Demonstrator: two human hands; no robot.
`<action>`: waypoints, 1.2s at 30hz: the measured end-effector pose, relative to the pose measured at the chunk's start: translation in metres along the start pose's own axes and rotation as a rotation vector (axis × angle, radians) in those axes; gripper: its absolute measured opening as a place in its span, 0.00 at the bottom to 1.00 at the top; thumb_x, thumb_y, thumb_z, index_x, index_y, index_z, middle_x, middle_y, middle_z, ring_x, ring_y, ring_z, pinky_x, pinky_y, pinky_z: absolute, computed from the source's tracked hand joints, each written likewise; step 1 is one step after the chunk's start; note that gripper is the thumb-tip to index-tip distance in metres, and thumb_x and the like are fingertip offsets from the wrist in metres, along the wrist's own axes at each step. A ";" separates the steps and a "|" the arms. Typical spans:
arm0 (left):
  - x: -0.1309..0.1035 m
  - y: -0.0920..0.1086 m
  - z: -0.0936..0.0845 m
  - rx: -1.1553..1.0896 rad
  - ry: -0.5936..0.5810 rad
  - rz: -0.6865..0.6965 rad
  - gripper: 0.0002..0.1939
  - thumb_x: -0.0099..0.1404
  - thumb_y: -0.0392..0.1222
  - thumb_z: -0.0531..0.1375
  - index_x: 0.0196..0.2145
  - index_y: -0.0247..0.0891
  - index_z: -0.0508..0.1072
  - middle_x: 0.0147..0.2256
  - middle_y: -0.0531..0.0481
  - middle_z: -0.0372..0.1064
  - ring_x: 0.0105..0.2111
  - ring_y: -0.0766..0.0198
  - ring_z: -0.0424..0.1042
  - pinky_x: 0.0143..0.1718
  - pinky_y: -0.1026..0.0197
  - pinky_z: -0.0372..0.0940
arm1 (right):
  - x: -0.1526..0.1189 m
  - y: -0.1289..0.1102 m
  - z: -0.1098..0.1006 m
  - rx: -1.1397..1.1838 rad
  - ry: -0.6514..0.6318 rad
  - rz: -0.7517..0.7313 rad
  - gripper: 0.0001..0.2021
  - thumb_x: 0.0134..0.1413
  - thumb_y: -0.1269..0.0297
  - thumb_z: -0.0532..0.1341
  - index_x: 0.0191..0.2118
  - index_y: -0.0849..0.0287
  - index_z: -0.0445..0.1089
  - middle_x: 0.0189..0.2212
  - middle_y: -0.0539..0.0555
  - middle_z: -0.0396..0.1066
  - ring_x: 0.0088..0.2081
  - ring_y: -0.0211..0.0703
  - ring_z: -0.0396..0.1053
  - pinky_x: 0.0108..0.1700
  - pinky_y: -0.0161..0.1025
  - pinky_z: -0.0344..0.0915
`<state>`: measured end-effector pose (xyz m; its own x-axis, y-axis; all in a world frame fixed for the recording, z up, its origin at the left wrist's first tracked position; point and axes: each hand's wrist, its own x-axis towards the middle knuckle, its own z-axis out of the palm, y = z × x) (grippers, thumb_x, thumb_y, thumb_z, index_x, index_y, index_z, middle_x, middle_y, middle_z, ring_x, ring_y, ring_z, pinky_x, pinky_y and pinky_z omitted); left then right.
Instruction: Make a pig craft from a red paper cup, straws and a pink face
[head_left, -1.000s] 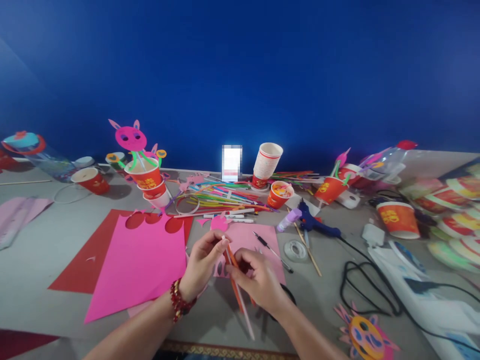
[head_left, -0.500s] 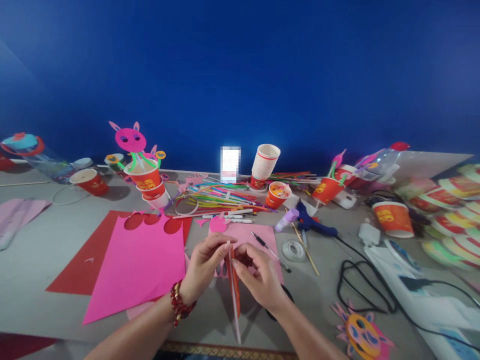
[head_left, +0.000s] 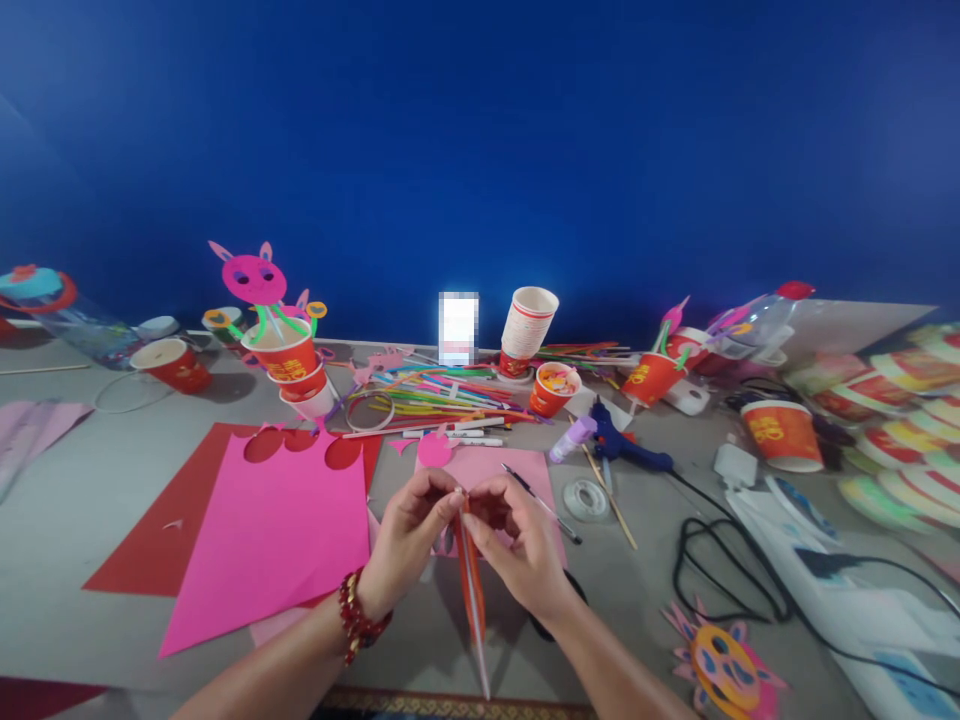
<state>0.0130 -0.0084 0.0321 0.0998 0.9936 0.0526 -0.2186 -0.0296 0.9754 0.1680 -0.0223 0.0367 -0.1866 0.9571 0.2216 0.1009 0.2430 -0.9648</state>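
A narrow orange piece with a pale strip (head_left: 472,590) along it is seen nearly edge-on, its long end slanting down towards the table's front edge. What it is exactly, I cannot make out. My left hand (head_left: 420,535) pinches its top end between thumb and fingertips; a red beaded bracelet is round that wrist. Close beside it, my right hand (head_left: 517,540) grips the same top end with thumb and curled fingers. Beneath the hands lies a light pink sheet (head_left: 517,470), partly hidden, with a black pen (head_left: 541,502) across its right part.
Bright pink (head_left: 277,530) and red sheets (head_left: 142,550) overlap on the left. Coloured sticks (head_left: 442,390), a cup stack (head_left: 529,330) and a pink-faced cup figure (head_left: 281,350) stand behind. Right are clear tape (head_left: 586,499), a glue gun (head_left: 626,445) with its cord, and a paper face (head_left: 724,665).
The orange and pale piece has turned slightly, its lower end shifting right and nearer to me. Both hands keep their pinch, with the fingertips now closer together. The view has shifted a little.
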 end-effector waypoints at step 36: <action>-0.004 0.003 0.007 -0.116 -0.050 -0.178 0.16 0.61 0.52 0.66 0.29 0.38 0.68 0.23 0.57 0.61 0.22 0.71 0.58 0.23 0.68 0.55 | 0.002 0.004 -0.007 -0.036 -0.074 -0.060 0.05 0.56 0.74 0.59 0.36 0.56 0.67 0.30 0.48 0.67 0.29 0.36 0.66 0.31 0.33 0.65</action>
<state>0.0189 -0.0136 0.0368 0.1939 0.9754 -0.1050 -0.3028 0.1614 0.9393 0.1743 -0.0181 0.0344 -0.2646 0.9269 0.2660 0.1219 0.3058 -0.9443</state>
